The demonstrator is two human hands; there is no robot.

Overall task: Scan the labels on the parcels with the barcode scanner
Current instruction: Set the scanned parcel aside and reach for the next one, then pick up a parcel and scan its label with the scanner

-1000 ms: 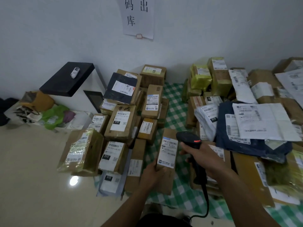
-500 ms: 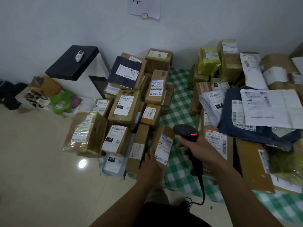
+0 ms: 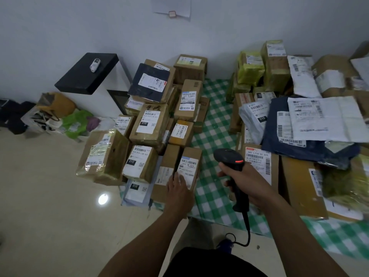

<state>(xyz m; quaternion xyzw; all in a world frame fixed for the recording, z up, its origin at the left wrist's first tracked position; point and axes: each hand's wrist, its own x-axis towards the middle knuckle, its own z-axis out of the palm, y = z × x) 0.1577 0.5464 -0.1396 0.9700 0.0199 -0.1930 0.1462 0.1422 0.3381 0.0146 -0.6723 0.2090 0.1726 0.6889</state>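
- One barcode scanner (image 3: 228, 156), black with a red light showing, is over the checked cloth (image 3: 215, 120); the right hand (image 3: 246, 180) is clenched round its handle.
- Brown parcel (image 3: 191, 155) lies label up, just left of the scanner; the left hand (image 3: 179, 189) rests on its near end, fingers flat.
- Further parcels (image 3: 297, 188) are heaped to the right.

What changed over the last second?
The left hand lowered the brown cardboard parcel with a white label from the black handheld barcode scanner into the left pile of parcels and rests on that parcel. The right hand still grips the scanner.
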